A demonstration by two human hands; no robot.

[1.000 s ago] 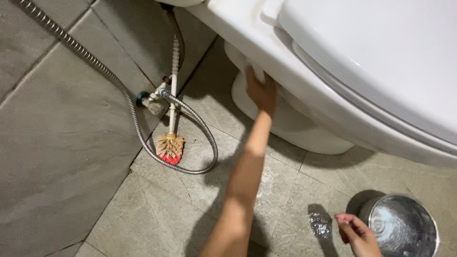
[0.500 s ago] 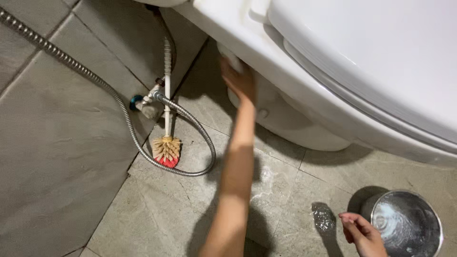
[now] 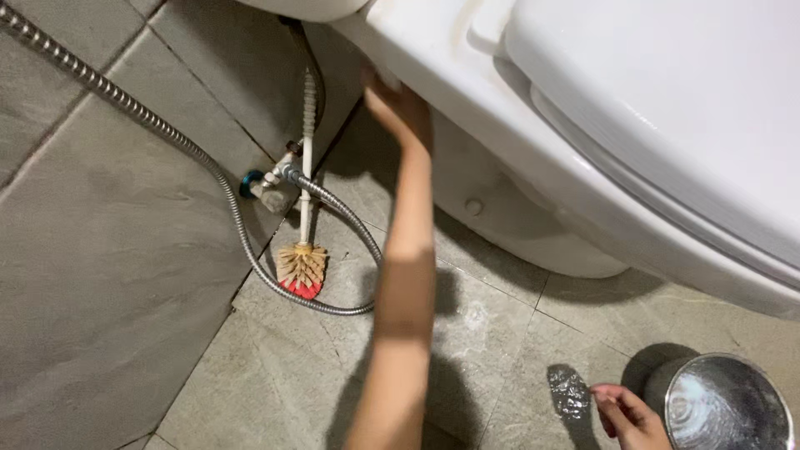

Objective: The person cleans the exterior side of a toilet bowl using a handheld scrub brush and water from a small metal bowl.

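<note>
My left hand [image 3: 402, 110] reaches far forward and presses against the underside of the white toilet bowl [image 3: 500, 208], near its back end. Its fingers are closed on a small white cloth [image 3: 382, 80], of which only a corner shows. My right hand [image 3: 627, 415] rests low at the bottom right with its fingers loosely curled and nothing in it. It sits just left of a shiny metal bucket [image 3: 723, 407] and beside a wet patch [image 3: 569, 392] on the floor tiles.
A toilet brush [image 3: 302, 267] with tan bristles and a red base stands against the wall corner. A metal spray hose [image 3: 250, 242] loops around it from a wall valve [image 3: 265, 185]. The closed toilet lid [image 3: 667, 92] overhangs at the upper right. Grey floor tiles [image 3: 275, 375] lie in front.
My left hand has slid with the cloth along the bowl's underside toward the back of the toilet. My right hand stays by the bucket.
</note>
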